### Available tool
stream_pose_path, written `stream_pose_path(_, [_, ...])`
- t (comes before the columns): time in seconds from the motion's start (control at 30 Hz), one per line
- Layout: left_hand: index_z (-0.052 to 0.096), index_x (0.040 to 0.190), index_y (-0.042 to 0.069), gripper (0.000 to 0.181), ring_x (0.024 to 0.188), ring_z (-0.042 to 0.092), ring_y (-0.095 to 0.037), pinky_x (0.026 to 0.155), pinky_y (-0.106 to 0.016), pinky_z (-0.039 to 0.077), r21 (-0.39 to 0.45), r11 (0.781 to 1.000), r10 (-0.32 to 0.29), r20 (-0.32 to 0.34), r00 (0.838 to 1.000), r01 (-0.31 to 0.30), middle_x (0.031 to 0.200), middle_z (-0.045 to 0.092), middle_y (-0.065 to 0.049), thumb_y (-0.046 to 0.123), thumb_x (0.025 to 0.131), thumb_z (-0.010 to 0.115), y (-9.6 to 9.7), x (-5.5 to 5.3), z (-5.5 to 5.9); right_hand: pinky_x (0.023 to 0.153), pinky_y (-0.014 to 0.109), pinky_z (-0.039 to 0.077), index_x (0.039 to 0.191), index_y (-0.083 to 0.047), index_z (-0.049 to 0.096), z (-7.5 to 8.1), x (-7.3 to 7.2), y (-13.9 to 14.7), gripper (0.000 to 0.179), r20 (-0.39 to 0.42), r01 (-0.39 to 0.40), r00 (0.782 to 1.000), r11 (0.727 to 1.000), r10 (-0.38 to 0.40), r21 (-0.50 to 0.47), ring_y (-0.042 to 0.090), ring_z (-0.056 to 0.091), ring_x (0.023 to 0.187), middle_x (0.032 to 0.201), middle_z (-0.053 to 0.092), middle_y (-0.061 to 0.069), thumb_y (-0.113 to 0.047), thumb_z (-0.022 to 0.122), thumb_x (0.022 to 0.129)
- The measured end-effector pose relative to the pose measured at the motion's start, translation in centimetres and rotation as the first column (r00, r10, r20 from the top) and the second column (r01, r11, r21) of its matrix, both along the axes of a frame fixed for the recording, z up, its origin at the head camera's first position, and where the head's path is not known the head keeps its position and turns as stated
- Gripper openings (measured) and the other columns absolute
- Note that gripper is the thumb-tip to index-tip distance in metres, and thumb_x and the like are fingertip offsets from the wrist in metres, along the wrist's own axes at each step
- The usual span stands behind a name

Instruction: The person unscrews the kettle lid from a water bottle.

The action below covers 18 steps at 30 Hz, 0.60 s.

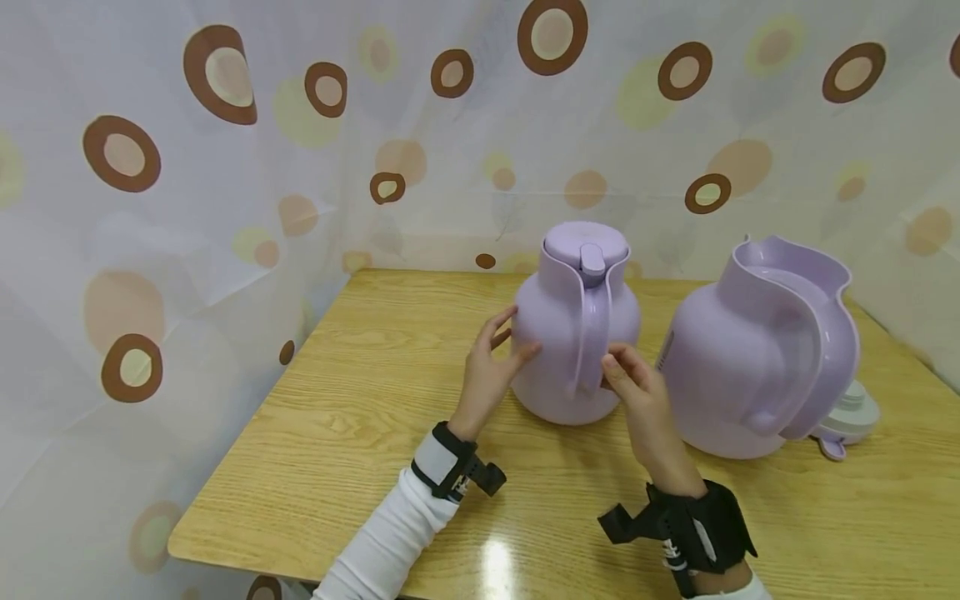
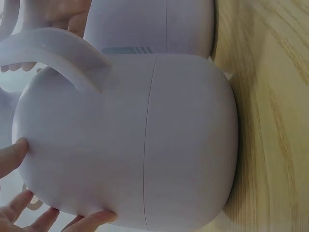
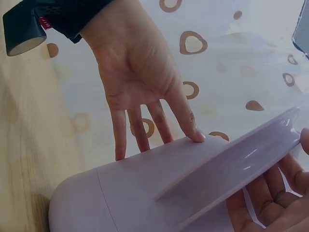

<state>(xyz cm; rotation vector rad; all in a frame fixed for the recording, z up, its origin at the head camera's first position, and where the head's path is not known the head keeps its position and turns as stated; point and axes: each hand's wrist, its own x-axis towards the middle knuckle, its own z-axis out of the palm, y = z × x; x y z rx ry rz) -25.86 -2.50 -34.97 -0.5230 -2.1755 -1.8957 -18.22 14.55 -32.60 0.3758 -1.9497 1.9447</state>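
Note:
A lilac thermos jug (image 1: 551, 342) stands upright on the table, its lid (image 1: 585, 242) seated in the neck and its handle (image 1: 596, 333) facing me. My left hand (image 1: 487, 371) rests on the jug's left side with spread, fairly straight fingers; the left wrist view shows its fingertips (image 2: 99, 220) against the body. My right hand (image 1: 641, 404) holds the handle, fingers (image 3: 260, 195) curled behind it and thumb at its edge. Just right of this jug stands a second lilac thermos jug (image 1: 742, 367), its neck uncovered and its handle turned toward the right front.
A pale lid (image 1: 851, 412) with a lilac tab lies on the wooden table (image 1: 337, 400), partly behind the second jug. Sheets with a printed circle pattern (image 1: 450, 125) hang behind and to the left. The table's front edge runs below my left forearm.

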Motion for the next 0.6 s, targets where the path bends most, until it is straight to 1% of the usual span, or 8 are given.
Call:
stream_pose_path(0.1, [0.044,0.136,0.017,0.058,0.121,0.042,-0.026,0.087,-0.042,0.046,-0.006,1.000,-0.018,0.008,1.000,0.018,0.140,0.038,-0.001,0.025,0.084,0.068,0.04,0.03,-0.03,0.073,0.023,0.044,0.096,0.002,0.052,-0.22,0.03,0.23,0.012,-0.031,-0.015,0.999,0.999,0.014,-0.028,0.012,0.052,0.077,0.079,0.050,0.001,-0.007,0.044,0.097])
stream_pose_path(0.13, [0.045,0.135,0.019,0.058,0.121,0.043,-0.024,0.087,-0.041,0.046,-0.008,1.000,-0.020,0.005,1.000,0.021,0.140,0.037,0.001,0.027,0.083,0.069,0.09,-0.31,-0.45,0.073,0.023,0.044,0.095,0.001,0.053,-0.27,0.04,0.31,0.012,-0.040,-0.019,0.999,0.999,0.018,-0.031,0.012,0.052,0.076,0.079,0.050,0.001,-0.007,0.044,0.097])
stream_pose_path(0.4, [0.044,0.136,0.018,0.058,0.121,0.043,-0.026,0.086,-0.041,0.047,-0.014,1.000,-0.027,-0.009,1.000,0.027,0.141,0.036,-0.002,0.026,0.083,0.069,0.28,-0.07,-0.51,0.069,0.023,0.044,0.089,-0.009,0.056,-0.30,0.12,0.71,0.015,-0.099,-0.039,0.995,0.998,0.033,-0.057,0.011,0.047,0.073,0.074,0.047,0.001,-0.003,0.045,0.096])
stream_pose_path(0.6, [0.045,0.136,0.019,0.056,0.121,0.042,-0.026,0.087,-0.043,0.046,-0.017,0.999,-0.037,-0.007,0.999,0.037,0.141,0.037,0.000,0.024,0.085,0.068,0.39,0.13,-0.52,0.068,0.022,0.045,0.088,-0.008,0.056,-0.25,0.27,1.02,0.016,-0.128,-0.046,0.991,0.997,0.038,-0.061,0.011,0.045,0.073,0.073,0.044,0.001,-0.001,0.043,0.096])
